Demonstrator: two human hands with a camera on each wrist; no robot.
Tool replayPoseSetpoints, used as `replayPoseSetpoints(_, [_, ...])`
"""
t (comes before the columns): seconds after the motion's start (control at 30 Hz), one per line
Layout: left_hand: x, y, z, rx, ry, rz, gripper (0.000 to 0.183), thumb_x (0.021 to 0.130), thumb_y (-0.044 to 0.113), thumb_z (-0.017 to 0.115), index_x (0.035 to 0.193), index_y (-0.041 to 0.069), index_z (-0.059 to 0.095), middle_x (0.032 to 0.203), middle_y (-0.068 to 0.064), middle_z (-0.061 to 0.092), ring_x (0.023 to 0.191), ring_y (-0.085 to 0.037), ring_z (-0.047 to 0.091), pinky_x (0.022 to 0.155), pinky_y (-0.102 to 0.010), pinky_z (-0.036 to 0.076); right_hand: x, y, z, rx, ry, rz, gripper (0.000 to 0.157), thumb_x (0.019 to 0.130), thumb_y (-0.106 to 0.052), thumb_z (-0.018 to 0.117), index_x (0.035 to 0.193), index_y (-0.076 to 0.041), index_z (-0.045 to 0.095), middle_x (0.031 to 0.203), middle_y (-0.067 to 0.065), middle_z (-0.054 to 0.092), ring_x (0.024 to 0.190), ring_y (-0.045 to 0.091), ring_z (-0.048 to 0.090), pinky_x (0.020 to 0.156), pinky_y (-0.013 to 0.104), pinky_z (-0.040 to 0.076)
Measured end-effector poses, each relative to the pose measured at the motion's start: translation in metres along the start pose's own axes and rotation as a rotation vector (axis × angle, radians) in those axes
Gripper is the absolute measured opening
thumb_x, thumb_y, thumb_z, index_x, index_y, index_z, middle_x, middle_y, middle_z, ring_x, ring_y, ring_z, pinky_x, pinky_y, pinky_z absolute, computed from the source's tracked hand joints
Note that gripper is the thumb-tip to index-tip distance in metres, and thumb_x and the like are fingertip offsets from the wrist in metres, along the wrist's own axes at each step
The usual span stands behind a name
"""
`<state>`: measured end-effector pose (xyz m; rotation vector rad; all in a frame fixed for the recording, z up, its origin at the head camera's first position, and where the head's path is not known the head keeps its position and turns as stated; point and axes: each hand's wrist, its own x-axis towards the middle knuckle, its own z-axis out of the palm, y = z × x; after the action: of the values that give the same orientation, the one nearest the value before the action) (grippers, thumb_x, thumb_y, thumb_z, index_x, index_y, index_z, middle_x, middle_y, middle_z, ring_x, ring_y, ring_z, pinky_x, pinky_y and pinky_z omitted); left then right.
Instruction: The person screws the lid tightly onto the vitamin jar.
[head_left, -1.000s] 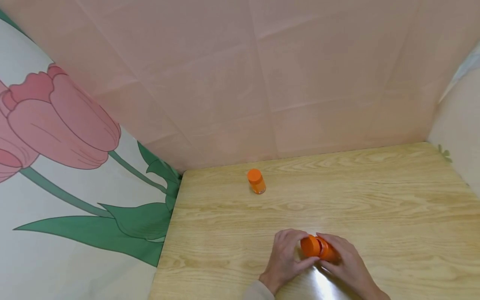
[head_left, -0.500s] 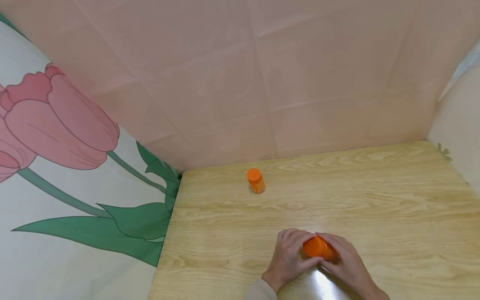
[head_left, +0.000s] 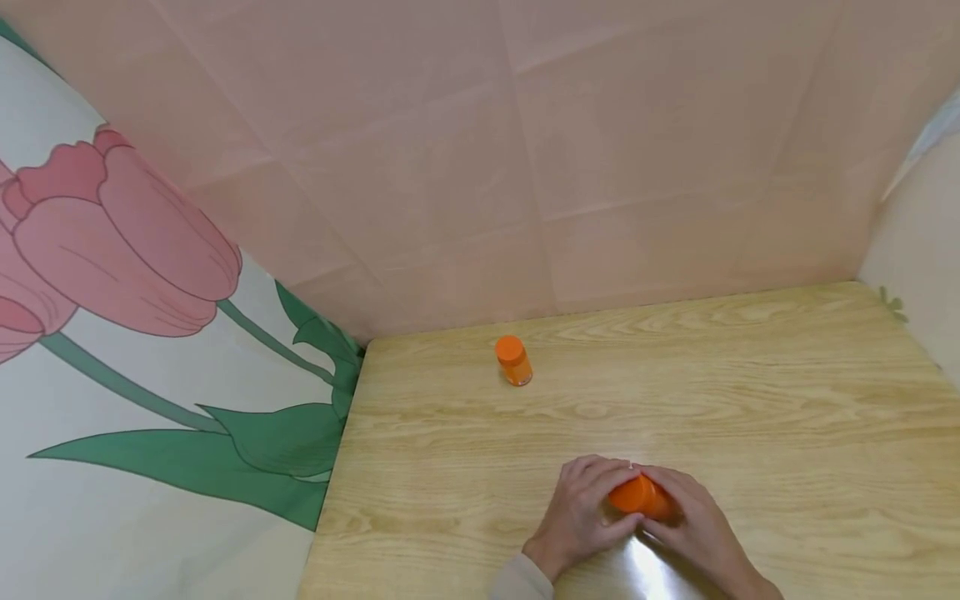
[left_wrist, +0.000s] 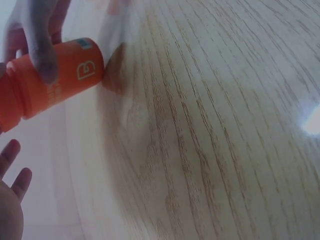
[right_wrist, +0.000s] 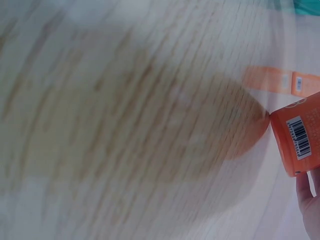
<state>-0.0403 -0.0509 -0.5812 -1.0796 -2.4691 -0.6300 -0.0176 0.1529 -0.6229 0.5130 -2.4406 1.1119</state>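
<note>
In the head view, an orange plastic jar lies tilted between both hands near the table's front. Its orange lid (head_left: 628,497) points left, pressed flush against the jar body (head_left: 663,502). My left hand (head_left: 581,512) holds the lid with curled fingers and thumb. Around the body curls my right hand (head_left: 701,525). White print shows on the jar body (left_wrist: 65,75) in the left wrist view, where the right hand's fingers (left_wrist: 44,55) grip it from above. A barcode marks the jar body (right_wrist: 300,135) in the right wrist view, its base edge low over the wood.
A second orange jar (head_left: 514,361) with its lid on stands upright toward the back of the wood-grain table (head_left: 750,400). A pinkish cloth wall (head_left: 525,167) rises behind the table. On the left hangs a white sheet with printed tulips (head_left: 120,242).
The lid, earlier tilted with a dark gap beside the jar's mouth, has moved right and now sits flush on it. My left hand shifted slightly right; the right hand stayed nearly still.
</note>
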Motion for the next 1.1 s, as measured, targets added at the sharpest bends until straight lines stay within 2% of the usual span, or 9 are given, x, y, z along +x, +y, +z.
replayPoseSetpoints(0.17, [0.001,0.002,-0.001,-0.057,-0.060,-0.041,0.058,0.085,0.039,0.076,0.137,0.023,0.056,0.138,0.004,0.060,0.129,-0.011,0.052,0.109,-0.032,0.040,0.002,0.000,-0.001,0.031,0.006,-0.006,0.080,0.050,-0.014,0.093,0.125,-0.010,0.066,0.112,0.011,0.068,0.114,-0.011,0.043,0.100,0.001,0.022])
replayPoseSetpoints(0.27, [-0.001,0.003,-0.001,-0.066,-0.073,-0.076,0.061,0.083,0.041,0.077,0.137,0.022,0.054,0.139,0.000,0.058,0.130,-0.014,0.051,0.110,-0.035,0.040,0.002,-0.001,-0.002,0.043,0.008,0.020,0.081,0.050,-0.012,0.093,0.126,-0.011,0.065,0.111,0.011,0.068,0.112,-0.012,0.043,0.100,0.001,0.021])
replayPoseSetpoints(0.43, [-0.005,0.006,0.002,-0.019,-0.025,-0.142,0.066,0.081,0.049,0.077,0.136,0.021,0.055,0.132,0.001,0.061,0.125,-0.012,0.053,0.107,-0.033,0.042,0.001,-0.004,-0.005,0.047,0.005,0.089,0.081,0.051,-0.011,0.094,0.126,-0.013,0.065,0.111,0.009,0.069,0.111,-0.017,0.042,0.099,-0.001,0.020])
replayPoseSetpoints(0.6, [-0.008,0.012,0.006,0.028,0.019,-0.186,0.066,0.080,0.057,0.075,0.133,0.023,0.056,0.120,0.008,0.062,0.113,-0.006,0.056,0.101,-0.026,0.043,0.001,-0.005,-0.005,0.060,-0.001,0.082,0.082,0.051,-0.012,0.094,0.127,-0.014,0.065,0.113,0.010,0.069,0.113,-0.017,0.040,0.100,-0.001,0.020])
replayPoseSetpoints(0.9, [-0.006,0.014,0.006,0.008,0.019,-0.184,0.060,0.082,0.055,0.073,0.130,0.023,0.057,0.115,0.012,0.065,0.105,-0.004,0.056,0.097,-0.021,0.042,0.001,-0.006,-0.006,-0.002,-0.026,0.032,0.084,0.051,-0.014,0.094,0.129,-0.018,0.065,0.116,0.006,0.069,0.111,-0.006,0.046,0.098,0.005,0.024])
replayPoseSetpoints(1.1, [-0.004,0.011,0.003,-0.048,-0.026,-0.170,0.052,0.085,0.048,0.074,0.129,0.024,0.058,0.122,0.012,0.064,0.109,-0.005,0.054,0.098,-0.020,0.040,0.001,-0.004,-0.005,0.009,-0.049,0.038,0.085,0.051,-0.011,0.094,0.130,-0.017,0.063,0.117,0.005,0.067,0.111,-0.009,0.045,0.097,0.002,0.024])
